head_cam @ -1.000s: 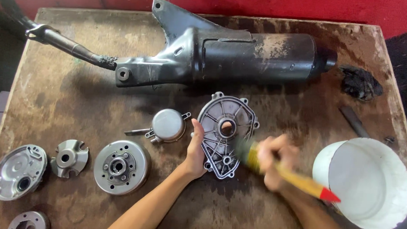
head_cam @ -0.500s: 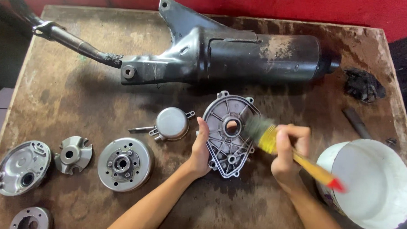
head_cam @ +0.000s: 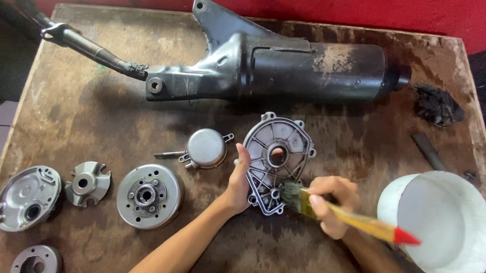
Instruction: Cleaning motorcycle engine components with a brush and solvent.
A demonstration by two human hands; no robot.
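A grey metal engine cover [head_cam: 279,154] with ribs and a round hole lies flat near the middle of the wooden table [head_cam: 93,110]. My left hand [head_cam: 240,179] presses against its left edge and steadies it. My right hand [head_cam: 331,204] grips a paintbrush [head_cam: 326,206] with a yellow handle and red tip. The dark bristles touch the cover's lower end.
A long black exhaust muffler [head_cam: 288,65] lies across the back. A white bucket [head_cam: 444,224] stands at the right front. Left of the cover sit a small round cap [head_cam: 206,148], a flywheel [head_cam: 146,195], a finned part [head_cam: 87,183] and a round housing [head_cam: 25,196]. A dirty rag [head_cam: 437,105] lies far right.
The brush has swept from the cover's right side down to its lower end. My left hand has stayed on the cover's left edge.
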